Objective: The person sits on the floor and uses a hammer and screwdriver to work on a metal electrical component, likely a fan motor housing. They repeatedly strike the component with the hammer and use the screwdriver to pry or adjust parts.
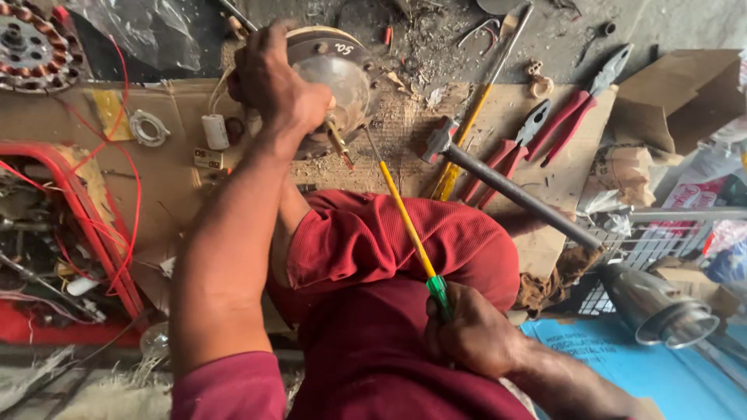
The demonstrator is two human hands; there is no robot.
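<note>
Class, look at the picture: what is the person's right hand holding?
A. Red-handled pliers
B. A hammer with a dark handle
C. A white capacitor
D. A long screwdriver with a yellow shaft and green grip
D: the right hand grips the green end of the yellow-shafted screwdriver, while the hammer and the red-handled pliers lie untouched on the cardboard.

A flattened sheet of brown cardboard [179, 167] covers the gritty grey floor [436, 31] and carries most of the clutter. On it lie a hammer [506, 187] with a dark handle, two pairs of red-handled pliers [506, 155] just beside it — a third, longer pair [580, 105] further right — a small white cylinder [215, 131] and a white ring [148, 127]. A round metal motor housing [338, 78] rests at the cardboard's far edge.
</note>
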